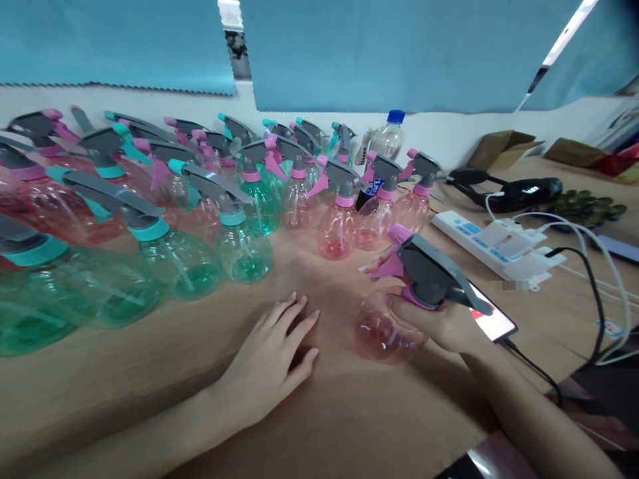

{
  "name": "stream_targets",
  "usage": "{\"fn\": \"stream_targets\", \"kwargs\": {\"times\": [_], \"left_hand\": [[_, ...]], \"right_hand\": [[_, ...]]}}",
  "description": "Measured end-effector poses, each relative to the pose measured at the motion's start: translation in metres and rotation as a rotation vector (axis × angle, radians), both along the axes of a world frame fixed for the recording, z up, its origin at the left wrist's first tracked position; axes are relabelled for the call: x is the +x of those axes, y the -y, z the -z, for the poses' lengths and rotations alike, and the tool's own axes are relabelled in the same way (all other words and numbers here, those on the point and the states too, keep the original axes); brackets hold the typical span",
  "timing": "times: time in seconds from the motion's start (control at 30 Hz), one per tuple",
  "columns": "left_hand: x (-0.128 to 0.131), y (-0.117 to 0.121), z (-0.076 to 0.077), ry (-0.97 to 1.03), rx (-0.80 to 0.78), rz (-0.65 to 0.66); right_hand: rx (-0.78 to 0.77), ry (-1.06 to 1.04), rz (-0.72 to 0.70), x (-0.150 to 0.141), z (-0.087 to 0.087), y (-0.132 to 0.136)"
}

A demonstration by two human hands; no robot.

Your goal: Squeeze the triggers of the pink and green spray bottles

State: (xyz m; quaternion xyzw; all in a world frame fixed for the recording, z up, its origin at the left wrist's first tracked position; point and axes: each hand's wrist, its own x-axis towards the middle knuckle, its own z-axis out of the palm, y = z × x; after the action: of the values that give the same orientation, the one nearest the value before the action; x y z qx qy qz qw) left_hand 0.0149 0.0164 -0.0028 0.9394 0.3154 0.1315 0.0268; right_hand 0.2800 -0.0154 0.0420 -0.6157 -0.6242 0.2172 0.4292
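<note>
My right hand (442, 324) is closed around a pink spray bottle (387, 329) just under its grey trigger head (434, 276) with pink nozzle; the bottle rests tilted on the wooden table (150, 372). My left hand (269, 356) lies flat on the table to the bottle's left, fingers stretched out, holding nothing. Behind it stand several green spray bottles (244, 249) and several pink spray bottles (339, 229) in rows.
A phone (492, 319) with a lit screen and a black cable lies under my right hand. A white power strip (492, 246) with plugs and white cables sits to the right. A clear water bottle (388, 136), a black device (529, 193) and cardboard boxes stand behind.
</note>
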Motion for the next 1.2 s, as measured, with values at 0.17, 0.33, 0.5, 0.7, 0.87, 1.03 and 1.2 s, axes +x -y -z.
{"fn": "stream_targets", "kwargs": {"times": [0.17,0.33,0.5,0.7,0.87,1.03,1.2], "left_hand": [[0.0,0.0,-0.001,-0.006,0.0,-0.001],[-0.001,0.0,0.0,-0.004,0.002,-0.001],[0.0,0.0,-0.001,-0.002,-0.003,0.002],[0.0,0.0,0.0,-0.001,0.0,-0.001],[0.0,0.0,0.0,-0.001,-0.007,-0.002],[0.0,0.0,-0.001,-0.007,0.003,0.002],[0.0,0.0,0.0,0.0,-0.004,-0.004]], "right_hand": [[-0.039,-0.009,-0.049,0.001,0.003,-0.002],[-0.011,-0.048,-0.103,-0.005,-0.003,-0.004],[-0.012,-0.137,-0.185,-0.009,-0.008,-0.004],[-0.002,-0.134,-0.171,-0.009,-0.007,-0.004],[0.021,-0.099,-0.163,-0.008,-0.006,-0.004],[0.029,-0.1,-0.153,-0.007,-0.003,-0.005],[0.027,-0.128,-0.154,-0.008,-0.002,-0.004]]}}
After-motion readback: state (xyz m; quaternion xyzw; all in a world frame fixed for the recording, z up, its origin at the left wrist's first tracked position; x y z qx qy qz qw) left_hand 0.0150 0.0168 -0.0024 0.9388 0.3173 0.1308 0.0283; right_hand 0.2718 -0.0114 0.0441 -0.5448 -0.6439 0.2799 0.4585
